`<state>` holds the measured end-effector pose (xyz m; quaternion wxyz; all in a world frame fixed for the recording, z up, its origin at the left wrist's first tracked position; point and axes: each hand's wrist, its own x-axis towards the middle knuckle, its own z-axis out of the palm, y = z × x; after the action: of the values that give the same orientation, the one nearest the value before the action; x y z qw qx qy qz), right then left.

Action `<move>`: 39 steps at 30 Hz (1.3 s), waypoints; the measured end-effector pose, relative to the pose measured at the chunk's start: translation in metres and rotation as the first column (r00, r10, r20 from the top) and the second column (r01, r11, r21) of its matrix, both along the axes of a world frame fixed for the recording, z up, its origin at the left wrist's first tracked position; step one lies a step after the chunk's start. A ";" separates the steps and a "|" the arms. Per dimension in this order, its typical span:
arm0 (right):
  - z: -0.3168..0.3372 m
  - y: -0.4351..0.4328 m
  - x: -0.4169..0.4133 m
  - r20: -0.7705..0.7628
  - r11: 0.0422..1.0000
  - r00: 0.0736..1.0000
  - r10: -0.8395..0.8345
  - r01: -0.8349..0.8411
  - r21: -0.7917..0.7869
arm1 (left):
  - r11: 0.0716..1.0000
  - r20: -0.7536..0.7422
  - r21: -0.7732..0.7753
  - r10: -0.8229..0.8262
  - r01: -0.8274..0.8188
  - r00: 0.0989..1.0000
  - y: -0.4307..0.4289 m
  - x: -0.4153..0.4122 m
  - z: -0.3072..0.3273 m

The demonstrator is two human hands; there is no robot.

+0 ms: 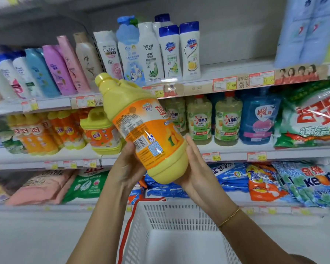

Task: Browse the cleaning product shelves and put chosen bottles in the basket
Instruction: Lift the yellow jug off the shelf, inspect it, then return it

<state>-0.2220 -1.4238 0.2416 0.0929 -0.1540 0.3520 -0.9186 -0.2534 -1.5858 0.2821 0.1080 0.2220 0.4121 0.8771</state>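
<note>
A yellow bottle (141, 126) held over the basket (170, 216)
It tilts, cap up and away, above the basket. The left hand (126, 168) wraps its lower body, and the right hand (195, 168) lies straight-fingered against its base — stocked shelves (236, 156) stand beyond the basket.

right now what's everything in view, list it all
yellow bottle: one, yellow with orange label, tilted, held above the basket
basket: one, white with a red handle, below the hands
shampoo bottles: many, white, pink, blue, top shelf
dish soap bottles: several, yellow and orange, middle shelf left
OMO bottles: at least three, green, middle shelf
blue bottle: one, right of the OMO bottles
detergent bags: several, mixed colours, bottom shelf
price tags: many, red and white, shelf edges
bracelet: one, gold, right wrist
left hand: holds the bottle's lower left
right hand: fingers straight, supports its lower right
</note>
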 end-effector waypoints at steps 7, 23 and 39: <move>-0.003 0.008 -0.002 -0.344 0.866 0.936 -0.068 0.227 0.446 | 0.992 -0.001 0.122 0.030 -0.029 1.000 0.012 0.002 0.004; 0.013 0.014 0.005 -0.678 0.357 0.560 -0.476 0.828 0.433 | 0.962 0.071 -0.013 0.273 -0.273 0.959 0.025 -0.001 -0.004; 0.011 0.015 -0.002 -0.097 0.967 0.969 -0.229 0.238 0.090 | 0.943 -0.055 -0.244 0.220 -0.227 0.974 0.001 0.016 0.008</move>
<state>-0.2244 -1.4086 0.2527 -0.0234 -0.1460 0.4174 -0.8966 -0.2369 -1.5852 0.2898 0.0292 0.1705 0.5427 0.8219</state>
